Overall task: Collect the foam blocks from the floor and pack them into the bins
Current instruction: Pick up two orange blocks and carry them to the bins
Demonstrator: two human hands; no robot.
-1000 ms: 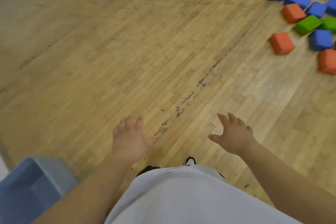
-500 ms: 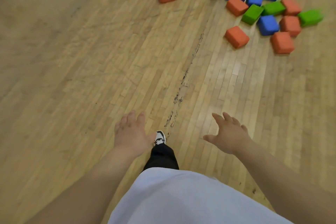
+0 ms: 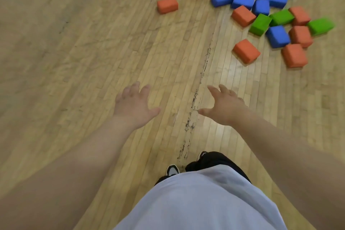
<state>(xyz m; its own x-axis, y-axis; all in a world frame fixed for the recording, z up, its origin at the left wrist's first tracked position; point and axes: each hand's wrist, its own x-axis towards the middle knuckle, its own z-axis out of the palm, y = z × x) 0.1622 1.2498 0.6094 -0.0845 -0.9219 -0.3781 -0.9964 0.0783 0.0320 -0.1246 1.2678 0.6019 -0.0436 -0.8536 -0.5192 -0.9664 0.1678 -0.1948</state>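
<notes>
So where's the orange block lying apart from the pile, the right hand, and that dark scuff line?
lone orange block (image 3: 167,3), head view, middle of its top face.
right hand (image 3: 227,107), head view, back of the hand.
dark scuff line (image 3: 194,100), head view, stretch between the two hands.

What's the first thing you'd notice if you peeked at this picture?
The bright pile of orange, blue and green blocks at the top right of the wooden floor jumps out first, with one orange block lying apart to its left. Next come the left hand and right hand, both spread open and empty, stretched out in the middle. Between them a dark scuff runs along the floor.
</notes>
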